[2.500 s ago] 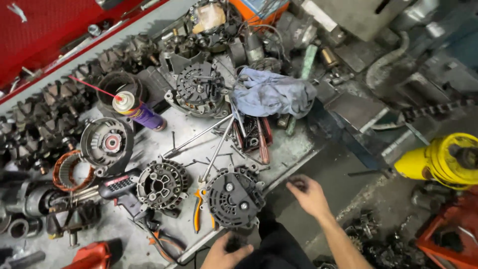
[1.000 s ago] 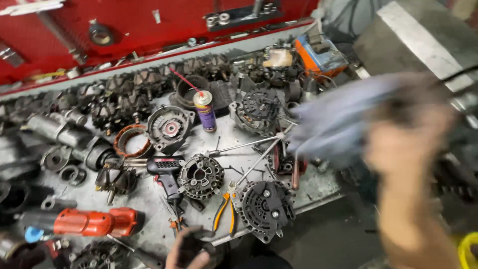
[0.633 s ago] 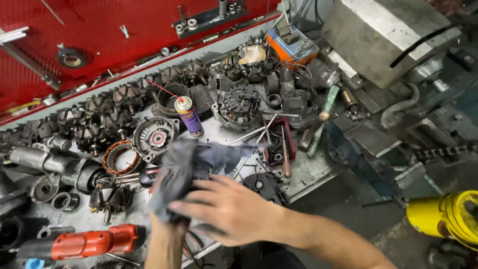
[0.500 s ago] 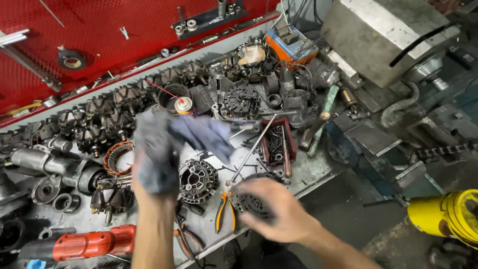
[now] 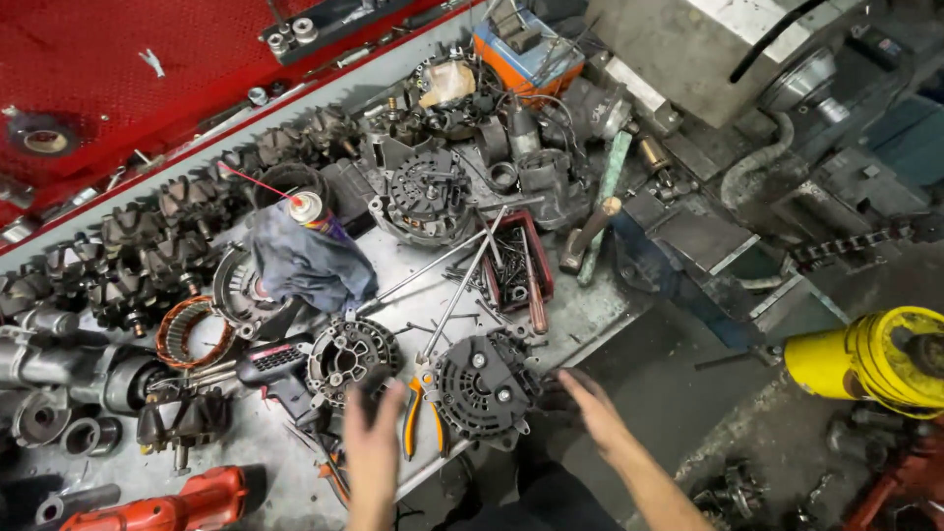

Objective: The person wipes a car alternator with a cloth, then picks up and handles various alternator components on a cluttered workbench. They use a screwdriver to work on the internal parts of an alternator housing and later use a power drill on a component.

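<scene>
Your left hand (image 5: 374, 447) is hovering with its fingers spread wide and holding nothing, palm down over the near edge of the surface (image 5: 590, 305). Its fingertips are sitting just below a round black alternator housing (image 5: 351, 356) and just beside the orange-handled pliers (image 5: 421, 421), though you cannot tell whether they are touching either one. Your right hand (image 5: 590, 413) is also reaching in with loose, open fingers, empty, its fingertips lying just at the right edge of the dark alternator (image 5: 484, 385) that is resting at the front of the surface, between your two hands.

Farther back, a blue-grey rag (image 5: 307, 264) is lying draped over the spray can (image 5: 307, 208), whose red straw is sticking up to the left. A copper-wound stator ring (image 5: 195, 332) is sitting to the left of the rag, and a black cordless driver (image 5: 275, 366) is lying just left of the housing. Long metal rods (image 5: 462, 275) are crossing the middle of the surface, running toward a small red tray (image 5: 515, 264) full of small parts. Another alternator (image 5: 425, 195) is standing behind that. A red power tool (image 5: 167, 506) is lying at the near left corner, and a yellow cylinder (image 5: 880, 359) is sitting well apart on the floor to your right.
</scene>
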